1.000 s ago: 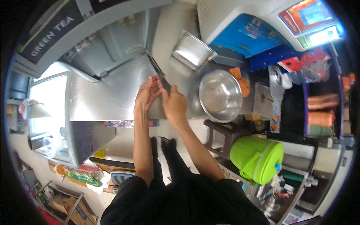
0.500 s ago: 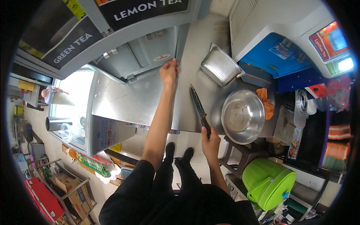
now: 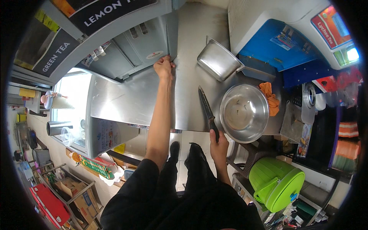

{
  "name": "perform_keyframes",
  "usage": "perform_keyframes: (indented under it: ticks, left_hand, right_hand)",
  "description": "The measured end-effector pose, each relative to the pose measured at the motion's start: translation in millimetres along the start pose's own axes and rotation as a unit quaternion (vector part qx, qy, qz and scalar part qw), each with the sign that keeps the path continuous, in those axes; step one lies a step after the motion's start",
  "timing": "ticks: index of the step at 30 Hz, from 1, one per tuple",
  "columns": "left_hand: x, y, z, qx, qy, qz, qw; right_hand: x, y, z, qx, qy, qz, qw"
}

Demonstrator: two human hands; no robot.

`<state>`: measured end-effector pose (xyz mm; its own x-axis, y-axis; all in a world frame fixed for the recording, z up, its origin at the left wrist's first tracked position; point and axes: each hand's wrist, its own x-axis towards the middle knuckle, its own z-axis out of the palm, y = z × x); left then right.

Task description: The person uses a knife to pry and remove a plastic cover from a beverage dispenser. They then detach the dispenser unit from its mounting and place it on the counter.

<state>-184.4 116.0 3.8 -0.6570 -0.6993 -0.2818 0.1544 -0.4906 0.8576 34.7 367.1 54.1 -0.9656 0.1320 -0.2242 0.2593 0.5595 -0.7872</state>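
A black-handled kitchen knife is gripped in my right hand, its dark blade angled away from me over the steel counter. My left arm is stretched forward across the worktop. At its end my left hand rests against the lower corner of the grey drink dispenser, its fingers curled together; whatever they pinch, if anything, is hidden. Right of the knife stands a round steel bowl with small dark bits and a little liquid inside. Behind it sits a rectangular steel pan.
An orange cloth lies beside the bowl. A white and blue drink machine fills the back right. Below the counter, a lidded green bucket stands at the right. To the left is a white appliance with cups on top.
My left hand has stayed at the dispenser's corner. The knife remains in my right hand, held much as before. The view has shifted slightly, and one foot has stepped.
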Motion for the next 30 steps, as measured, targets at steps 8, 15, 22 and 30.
perform_keyframes:
  ticks: [8, 15, 22, 30]
  left_hand:
    - [-9, 9, 1, 0.15, 0.037, 0.054, 0.987]
    - [7, 8, -6, 0.273, 0.018, 0.108, 0.956]
    - [15, 10, -13, 0.245, -0.036, 0.09, 0.965]
    - [-2, 19, -3, 0.245, -0.016, 0.117, 0.962]
  right_hand:
    - [-11, -5, -26, 0.021, -0.039, 0.059, 0.997]
    - [-28, -7, -33, 0.048, -0.065, 0.071, 0.994]
    - [-41, 12, -38, 0.065, -0.047, 0.041, 0.996]
    - [-41, 0, -31, 0.079, -0.075, 0.038, 0.993]
